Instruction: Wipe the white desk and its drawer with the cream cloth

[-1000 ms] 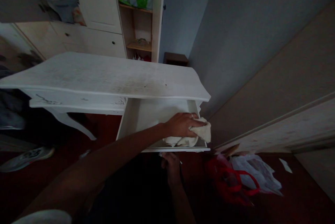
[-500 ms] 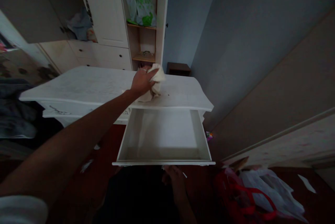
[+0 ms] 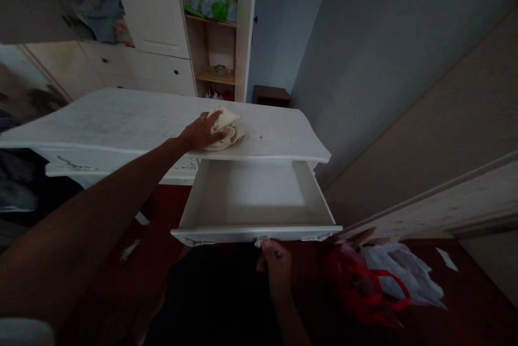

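Cream cloth [image 3: 230,129], bunched and creased, sits on the middle of the white surface [image 3: 133,111], just behind the open drawer [image 3: 226,235]. The left hand [image 3: 201,133] reaches over from the left, its grip clamped on the cloth, fingers and thumb around the near left side of the bundle. Below, at the near edge, the right hand [image 3: 278,260] has finger and thumb at the small pale knob [image 3: 260,241] on the drawer's front; from where I stand I cannot tell whether that grip is pinched tight on it or only touching.

I'd call the wiping part-way along. To the right of the cloth the surface looks fairly even and pale, save for one small dark spot [image 3: 261,137], so that end seems the more finished. To the left, a faint grey mottling shows across the paint, and that stretch looks left to do. What lies beneath the cloth is hidden. The drawer's inside looks pale, without obvious smears, but it stands pulled out, so shutting it is not yet done
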Demonstrator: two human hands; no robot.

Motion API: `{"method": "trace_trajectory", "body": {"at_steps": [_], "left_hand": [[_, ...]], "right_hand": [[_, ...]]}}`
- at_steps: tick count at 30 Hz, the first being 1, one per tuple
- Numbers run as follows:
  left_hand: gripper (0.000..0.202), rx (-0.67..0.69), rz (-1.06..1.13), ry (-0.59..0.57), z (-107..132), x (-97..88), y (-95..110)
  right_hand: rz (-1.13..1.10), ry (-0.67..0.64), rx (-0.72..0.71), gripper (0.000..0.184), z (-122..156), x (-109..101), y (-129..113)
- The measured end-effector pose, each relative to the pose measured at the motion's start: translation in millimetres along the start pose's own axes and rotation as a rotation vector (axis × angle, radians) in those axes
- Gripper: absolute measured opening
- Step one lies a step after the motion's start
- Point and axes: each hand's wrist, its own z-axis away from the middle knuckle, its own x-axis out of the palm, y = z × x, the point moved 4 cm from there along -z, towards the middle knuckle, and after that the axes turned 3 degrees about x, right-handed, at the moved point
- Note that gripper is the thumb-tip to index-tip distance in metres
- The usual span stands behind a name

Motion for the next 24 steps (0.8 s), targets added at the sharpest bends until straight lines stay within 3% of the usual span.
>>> {"method": "trace_trajectory", "body": {"at_steps": [8, 24], "left_hand": [[0.089, -0.111, 0.238, 0.178, 8.2, 11.9, -14.0], [0.086, -0.148, 0.342, 0.223, 11.4, 15.7, -18.5]], "right_hand": [[-0.004, 0.136, -0.070, 0.058, -18.4, -0.9, -11.4], [0.014, 0.155, -0.131, 0.055, -105.3, 35.3, -37.0]]}}
